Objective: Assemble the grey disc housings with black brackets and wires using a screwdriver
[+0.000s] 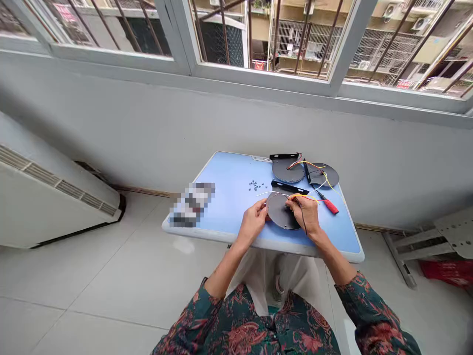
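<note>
A dark grey round metal plate [278, 213] with a black slotted bracket [290, 188] on its far side lies at the front of the blue table. My left hand [254, 219] grips the plate's left rim between thumb and fingers. Over the plate's middle, my right hand [306, 212] is closed in a pinch; its fingertips hide whatever is between them. White, red, yellow and black wires run out around the right hand, and the black wire [303, 219] hangs over the plate's right side.
Two similar round plates, one at the back [286, 172] and one at the right [329, 176], lie with wires on top. A red-handled screwdriver [331, 206] rests to the right. Several small screws [254, 186] are scattered mid-table. A blurred patch [192, 204] covers the table's left.
</note>
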A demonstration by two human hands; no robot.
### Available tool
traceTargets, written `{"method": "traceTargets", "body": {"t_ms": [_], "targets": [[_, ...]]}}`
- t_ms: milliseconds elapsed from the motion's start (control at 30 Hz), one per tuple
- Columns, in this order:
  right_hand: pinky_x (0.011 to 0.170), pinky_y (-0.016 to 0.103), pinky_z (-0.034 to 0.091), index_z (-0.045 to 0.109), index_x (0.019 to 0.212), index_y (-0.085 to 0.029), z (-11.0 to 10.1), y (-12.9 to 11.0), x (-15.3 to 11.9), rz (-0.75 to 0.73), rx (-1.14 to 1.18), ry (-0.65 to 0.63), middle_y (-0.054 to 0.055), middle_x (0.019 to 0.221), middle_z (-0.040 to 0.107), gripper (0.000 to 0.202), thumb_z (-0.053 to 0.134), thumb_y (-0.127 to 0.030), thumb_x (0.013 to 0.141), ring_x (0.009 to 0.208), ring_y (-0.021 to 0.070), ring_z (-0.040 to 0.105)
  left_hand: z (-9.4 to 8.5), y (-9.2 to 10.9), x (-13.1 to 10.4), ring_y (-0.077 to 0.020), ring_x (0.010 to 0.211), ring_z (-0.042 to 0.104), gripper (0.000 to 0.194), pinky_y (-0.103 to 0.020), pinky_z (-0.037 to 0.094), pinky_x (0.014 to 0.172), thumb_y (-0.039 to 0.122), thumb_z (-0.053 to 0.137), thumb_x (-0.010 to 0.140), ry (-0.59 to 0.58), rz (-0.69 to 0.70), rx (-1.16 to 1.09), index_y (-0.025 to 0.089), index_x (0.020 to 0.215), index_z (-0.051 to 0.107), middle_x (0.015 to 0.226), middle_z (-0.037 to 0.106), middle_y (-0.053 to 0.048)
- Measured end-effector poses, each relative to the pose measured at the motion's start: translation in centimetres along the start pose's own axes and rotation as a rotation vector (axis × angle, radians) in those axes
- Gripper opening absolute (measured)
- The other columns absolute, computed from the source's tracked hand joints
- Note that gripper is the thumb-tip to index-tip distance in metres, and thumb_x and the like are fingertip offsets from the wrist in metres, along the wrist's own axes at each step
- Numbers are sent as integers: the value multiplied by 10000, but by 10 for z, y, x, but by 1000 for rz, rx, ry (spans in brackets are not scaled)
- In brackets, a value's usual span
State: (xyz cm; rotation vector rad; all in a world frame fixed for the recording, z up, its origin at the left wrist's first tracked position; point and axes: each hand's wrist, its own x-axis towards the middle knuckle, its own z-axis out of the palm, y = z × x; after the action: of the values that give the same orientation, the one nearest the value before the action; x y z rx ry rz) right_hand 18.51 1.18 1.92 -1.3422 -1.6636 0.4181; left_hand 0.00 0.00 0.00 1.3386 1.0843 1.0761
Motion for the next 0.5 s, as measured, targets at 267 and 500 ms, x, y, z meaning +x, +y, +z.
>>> {"method": "traceTargets", "body": {"t_ms": [267,500], "targets": [[682,283,462,642,715,-224,-8,-1,-1,23,28,-92,23,725,691,148,622,-325,821,671,169,598,-4,-1,1,-204,876,682,397,-367,554,902,150,531,917,134,51,505,140,1278,695,1078,697,-113],[732,280,541,714,851,-217,-27,-1,-4,135,105,-147,42,898,766,170,623,-356,815,770,177,690,-5,-3,13,-170,825,668,365,-321,551,848,167,569,924,143,72,521,160,1267,691,1085,695,-94]]}}
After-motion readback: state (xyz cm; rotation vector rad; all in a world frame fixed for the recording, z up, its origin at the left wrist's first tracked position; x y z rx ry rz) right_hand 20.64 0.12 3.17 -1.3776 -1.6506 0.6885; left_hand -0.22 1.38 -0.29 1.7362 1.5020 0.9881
